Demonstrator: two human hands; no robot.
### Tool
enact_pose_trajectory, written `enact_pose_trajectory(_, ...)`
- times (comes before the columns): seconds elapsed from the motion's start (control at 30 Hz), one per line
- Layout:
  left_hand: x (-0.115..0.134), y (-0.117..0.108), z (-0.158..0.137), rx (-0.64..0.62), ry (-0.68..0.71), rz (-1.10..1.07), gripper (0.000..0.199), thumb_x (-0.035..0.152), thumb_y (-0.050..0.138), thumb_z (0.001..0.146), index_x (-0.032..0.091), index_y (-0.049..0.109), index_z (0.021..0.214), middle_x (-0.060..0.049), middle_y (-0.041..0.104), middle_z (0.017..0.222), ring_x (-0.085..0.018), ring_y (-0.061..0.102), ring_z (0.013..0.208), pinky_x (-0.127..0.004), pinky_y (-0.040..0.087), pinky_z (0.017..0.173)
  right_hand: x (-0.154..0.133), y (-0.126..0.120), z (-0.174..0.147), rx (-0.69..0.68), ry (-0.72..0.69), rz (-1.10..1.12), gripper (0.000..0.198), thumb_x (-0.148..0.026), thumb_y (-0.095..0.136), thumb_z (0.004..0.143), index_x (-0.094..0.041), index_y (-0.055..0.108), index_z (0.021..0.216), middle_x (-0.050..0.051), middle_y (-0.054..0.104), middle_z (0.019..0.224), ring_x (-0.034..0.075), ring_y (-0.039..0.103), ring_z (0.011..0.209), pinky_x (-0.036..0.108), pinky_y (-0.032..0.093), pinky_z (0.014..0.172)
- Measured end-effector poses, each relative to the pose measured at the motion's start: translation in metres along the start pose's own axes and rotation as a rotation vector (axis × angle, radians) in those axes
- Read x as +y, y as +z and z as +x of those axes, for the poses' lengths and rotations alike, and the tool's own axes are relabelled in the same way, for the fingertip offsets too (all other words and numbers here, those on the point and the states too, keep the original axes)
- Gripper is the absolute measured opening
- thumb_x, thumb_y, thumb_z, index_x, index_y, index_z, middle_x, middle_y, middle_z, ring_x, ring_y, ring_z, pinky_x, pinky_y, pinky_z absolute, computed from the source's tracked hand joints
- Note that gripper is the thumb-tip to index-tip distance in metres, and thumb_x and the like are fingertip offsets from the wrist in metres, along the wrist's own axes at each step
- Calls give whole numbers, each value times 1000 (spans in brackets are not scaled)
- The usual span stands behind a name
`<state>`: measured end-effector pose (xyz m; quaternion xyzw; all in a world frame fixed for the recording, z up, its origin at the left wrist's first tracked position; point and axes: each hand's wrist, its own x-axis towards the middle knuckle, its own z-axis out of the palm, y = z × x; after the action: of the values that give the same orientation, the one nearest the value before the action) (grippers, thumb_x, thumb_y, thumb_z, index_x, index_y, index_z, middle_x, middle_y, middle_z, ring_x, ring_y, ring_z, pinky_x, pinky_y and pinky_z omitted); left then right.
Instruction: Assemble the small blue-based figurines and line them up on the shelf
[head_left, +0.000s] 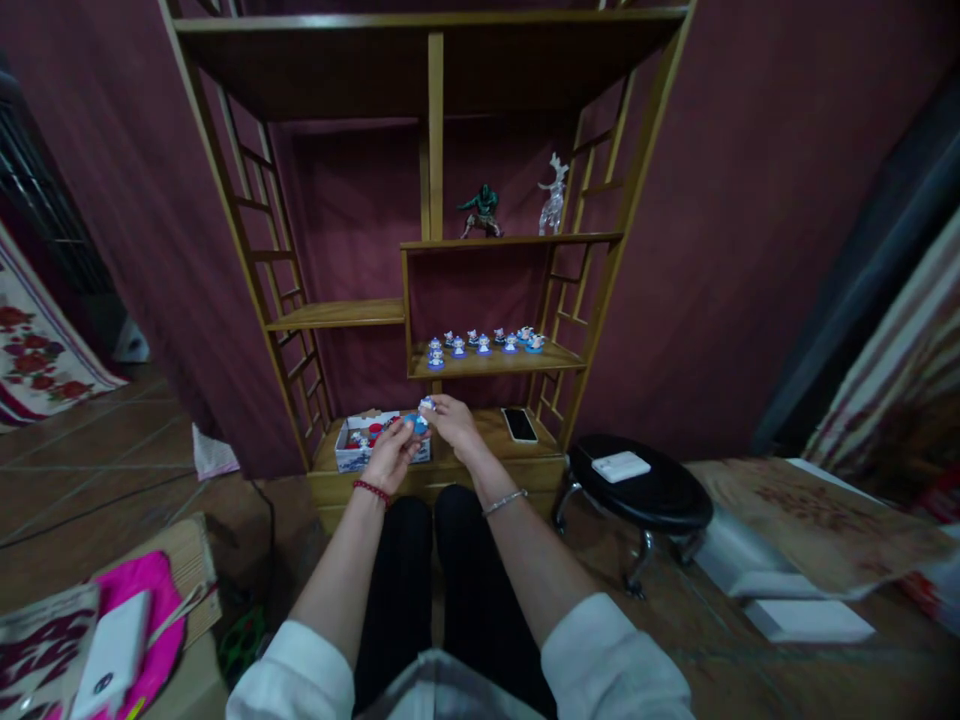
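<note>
Both my hands meet in front of the cabinet's lowest shelf, holding a small white figurine with a blue part at its lower end. My right hand grips it from the right near its white top. From the left, the fingers of my left hand close on the blue part, though they partly hide it. Just behind and left of my left hand is an open printed box with red and white small items inside. Several similar figurines stand upright in rows on the shelf above.
A phone lies on the lowest shelf, right of my hands. A green figure and a clear deer figure stand higher. A black stool bearing a white object is at right; a white power bank lies lower left.
</note>
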<state>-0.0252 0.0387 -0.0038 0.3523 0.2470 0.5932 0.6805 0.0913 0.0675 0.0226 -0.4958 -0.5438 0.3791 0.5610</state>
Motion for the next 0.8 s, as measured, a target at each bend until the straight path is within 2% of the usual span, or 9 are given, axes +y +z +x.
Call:
enact_pose_trajectory(0.2,2,13,-16,-32,61,-140,19,19,70,66,12,61,81,-3,65,76,-12,63,70,-16,43,56,-26,2,-19,-38,-23,155,29,-23,64,63,-14,59,90,6,67,83,16,63,75,27,50,67)
enact_pose_trajectory(0.4,15,25,-31,-51,148,-185,21,21,70,67,12,63,84,-3,66,82,-12,62,71,-19,46,64,-41,1,-31,-16,-125,200,31,-21,64,60,-16,59,90,5,66,85,16,62,78,28,49,73)
enact_pose_trajectory(0.57,21,31,-35,-62,190,-191,22,22,70,67,13,64,85,-3,66,84,-12,62,73,-21,47,70,-47,-1,-33,-53,-142,224,33,-23,63,61,-16,57,92,5,65,84,16,61,77,29,49,74)
enact_pose_trajectory(0.8,29,40,-30,-58,198,-176,20,24,68,69,14,63,86,-3,64,85,-10,61,72,-17,45,61,-61,-8,-30,-57,-189,202,34,-27,66,60,-17,56,91,5,64,86,15,61,77,29,48,73)
